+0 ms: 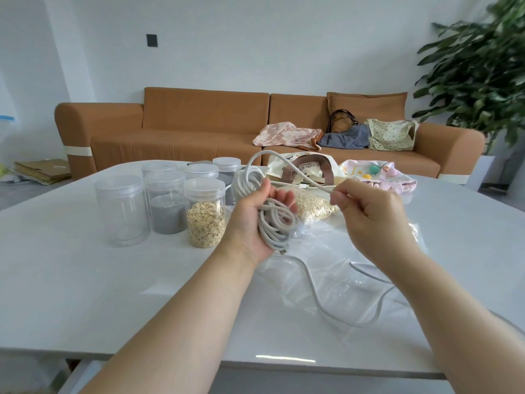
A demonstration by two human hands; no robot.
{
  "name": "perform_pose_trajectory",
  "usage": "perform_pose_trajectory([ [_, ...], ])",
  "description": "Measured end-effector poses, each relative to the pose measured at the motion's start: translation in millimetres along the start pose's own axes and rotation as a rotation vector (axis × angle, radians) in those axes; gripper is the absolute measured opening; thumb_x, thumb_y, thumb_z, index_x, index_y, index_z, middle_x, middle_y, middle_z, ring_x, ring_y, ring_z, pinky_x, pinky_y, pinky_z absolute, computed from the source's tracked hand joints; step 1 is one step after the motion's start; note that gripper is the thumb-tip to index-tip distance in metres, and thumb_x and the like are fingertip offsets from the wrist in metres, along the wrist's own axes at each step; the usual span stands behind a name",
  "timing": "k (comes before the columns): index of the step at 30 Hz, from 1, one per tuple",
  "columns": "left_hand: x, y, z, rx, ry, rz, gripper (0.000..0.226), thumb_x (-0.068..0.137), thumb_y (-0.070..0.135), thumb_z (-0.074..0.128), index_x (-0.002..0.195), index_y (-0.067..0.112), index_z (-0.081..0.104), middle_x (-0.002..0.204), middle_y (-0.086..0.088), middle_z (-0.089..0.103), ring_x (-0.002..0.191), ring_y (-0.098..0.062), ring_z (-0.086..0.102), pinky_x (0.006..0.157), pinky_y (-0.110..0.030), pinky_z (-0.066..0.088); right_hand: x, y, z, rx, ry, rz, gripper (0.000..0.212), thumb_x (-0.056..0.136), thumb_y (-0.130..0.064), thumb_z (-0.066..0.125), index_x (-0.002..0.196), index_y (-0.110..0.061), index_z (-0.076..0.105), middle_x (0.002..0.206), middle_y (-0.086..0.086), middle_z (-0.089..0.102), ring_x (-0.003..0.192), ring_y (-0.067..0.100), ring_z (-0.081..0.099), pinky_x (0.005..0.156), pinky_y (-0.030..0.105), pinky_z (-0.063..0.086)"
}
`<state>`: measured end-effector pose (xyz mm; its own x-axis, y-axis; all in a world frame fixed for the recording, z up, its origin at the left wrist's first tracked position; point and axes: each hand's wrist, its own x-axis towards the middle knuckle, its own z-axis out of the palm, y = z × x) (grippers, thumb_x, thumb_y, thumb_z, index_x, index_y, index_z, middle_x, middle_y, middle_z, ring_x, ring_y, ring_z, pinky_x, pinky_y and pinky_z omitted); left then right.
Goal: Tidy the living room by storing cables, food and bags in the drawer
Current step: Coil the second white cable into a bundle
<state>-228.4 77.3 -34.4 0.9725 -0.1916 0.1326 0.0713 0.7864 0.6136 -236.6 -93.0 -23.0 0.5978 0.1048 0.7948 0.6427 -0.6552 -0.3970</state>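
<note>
LIVING ROOM: At a glossy white worktop, we are holding a pale grey, rubbery charging cable gathered into a loose coil. The coil is raised off the surface just right of a clear plastic, screw-lidded jar of oats. Our left hand is closing its grip round the coil, fingers curled over the loops. Our right hand, farther right of the jar, is pinching one free strand between thumb and fingertips, and that strand is arching up and back to the coil. A further length of pale cord is lying on a crumpled clear plastic sheet, right of the jar and nearer to us. We cannot tell whether it is part of the same cable. Behind the jar and to its right, a cream cloth tote bag with brown handles is waiting on the worktop. No drawer is showing.

We are judging the cable light, soft and springy. Its smooth jacket is likely to let the loops slide and spring open. The safest hold is probably across all the loops at the bundle's middle, not by the small plug hanging at its lower edge.
</note>
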Motion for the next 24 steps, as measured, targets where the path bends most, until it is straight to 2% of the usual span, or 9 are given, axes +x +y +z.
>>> perform_pose_trajectory([
  [2, 0.7, -0.4, 1.4, 0.040, 0.007, -0.022, 0.045, 0.096, 0.028, 0.048, 0.061, 0.007, 0.067, 0.072, -0.005, 0.069, 0.069, -0.018, 0.067, 0.072, -0.028, 0.055, -0.5, -2.8, 0.7, -0.018, -0.037, -0.021, 0.022, 0.084, -0.023, 0.051, 0.070, -0.009, 0.059, 0.049, -0.002, 0.043, 0.058, 0.017, 0.040, 0.052, 0.025, 0.030],
  [6, -0.7, -0.9, 5.5, 0.094, -0.063, -0.036, 0.036, 0.096, 0.029, 0.044, 0.091, 0.005, 0.071, 0.095, -0.007, 0.073, 0.091, -0.019, 0.067, 0.095, -0.033, 0.045, -1.5, -5.4, 4.5, -0.085, -0.138, -0.015, 0.026, 0.090, -0.023, 0.057, 0.069, -0.008, 0.061, 0.049, 0.004, 0.045, 0.054, 0.025, 0.041, 0.053, 0.035, 0.038],
  [9, -1.2, -3.8, 7.4, 0.117, -0.102, -0.024, 0.037, 0.096, 0.028, 0.041, 0.094, 0.007, 0.071, 0.104, -0.005, 0.072, 0.102, -0.016, 0.066, 0.102, -0.035, 0.040, -2.8, -7.3, 5.1, -0.140, -0.221, 0.036, 0.036, 0.090, -0.028, 0.056, 0.063, -0.005, 0.054, 0.047, 0.004, 0.035, 0.051, 0.021, 0.029, 0.049, 0.033, 0.027],
  [12, -3.5, -3.9, 9.8, 0.141, -0.110, -0.024, 0.038, 0.097, 0.027, 0.040, 0.089, 0.008, 0.072, 0.101, -0.002, 0.072, 0.099, -0.015, 0.068, 0.096, -0.033, 0.045, -3.8, -11.4, 1.9, -0.105, -0.288, 0.060, 0.041, 0.090, -0.028, 0.056, 0.058, -0.004, 0.048, 0.046, 0.001, 0.028, 0.050, 0.014, 0.020, 0.049, 0.032, 0.021],
  [14, -6.0, -3.3, 12.4, 0.151, -0.098, -0.032, 0.047, 0.098, 0.027, 0.040, 0.073, 0.009, 0.075, 0.090, -0.005, 0.074, 0.089, -0.015, 0.070, 0.089, -0.033, 0.048, -3.6, -13.6, -0.6, -0.043, -0.365, 0.093, 0.038, 0.090, -0.026, 0.056, 0.060, -0.003, 0.053, 0.043, -0.003, 0.028, 0.047, 0.012, 0.021, 0.046, 0.026, 0.019],
  [17, -8.9, -3.0, 16.4, 0.131, -0.041, -0.025, 0.058, 0.098, 0.025, 0.041, 0.049, 0.009, 0.068, 0.066, -0.005, 0.070, 0.070, -0.015, 0.071, 0.090, -0.037, 0.047, -3.6, -16.8, -3.8, 0.003, -0.476, 0.107, 0.033, 0.091, -0.022, 0.057, 0.060, -0.009, 0.056, 0.039, -0.006, 0.031, 0.042, 0.011, 0.024, 0.044, 0.021, 0.022],
  [20, -6.2, -4.2, 15.6, 0.076, 0.016, -0.021, 0.041, 0.096, 0.024, 0.046, 0.061, 0.005, 0.054, 0.057, -0.004, 0.060, 0.061, -0.016, 0.067, 0.078, -0.035, 0.055, -1.3, -18.8, -5.8, 0.026, -0.539, 0.115, 0.031, 0.089, -0.018, 0.060, 0.058, -0.015, 0.059, 0.037, -0.008, 0.034, 0.040, 0.010, 0.030, 0.043, 0.017, 0.026],
  [22, -4.9, -4.8, 14.4, 0.084, 0.033, -0.017, 0.039, 0.096, 0.025, 0.047, 0.061, 0.008, 0.047, 0.056, -0.003, 0.052, 0.058, -0.016, 0.060, 0.064, -0.027, 0.058, 1.3, -20.1, -6.2, 0.024, -0.591, 0.118, 0.028, 0.088, -0.016, 0.061, 0.061, -0.016, 0.063, 0.039, -0.006, 0.036, 0.041, 0.009, 0.031, 0.044, 0.017, 0.027],
  [24, -3.9, -3.3, 13.0, 0.055, 0.027, -0.001, 0.039, 0.096, 0.024, 0.046, 0.060, 0.010, 0.044, 0.052, 0.001, 0.046, 0.048, -0.011, 0.052, 0.058, -0.022, 0.055, 4.5, -17.8, -7.0, 0.023, -0.617, 0.140, 0.027, 0.090, -0.015, 0.058, 0.065, -0.018, 0.066, 0.046, -0.004, 0.040, 0.044, 0.009, 0.033, 0.047, 0.019, 0.029],
])
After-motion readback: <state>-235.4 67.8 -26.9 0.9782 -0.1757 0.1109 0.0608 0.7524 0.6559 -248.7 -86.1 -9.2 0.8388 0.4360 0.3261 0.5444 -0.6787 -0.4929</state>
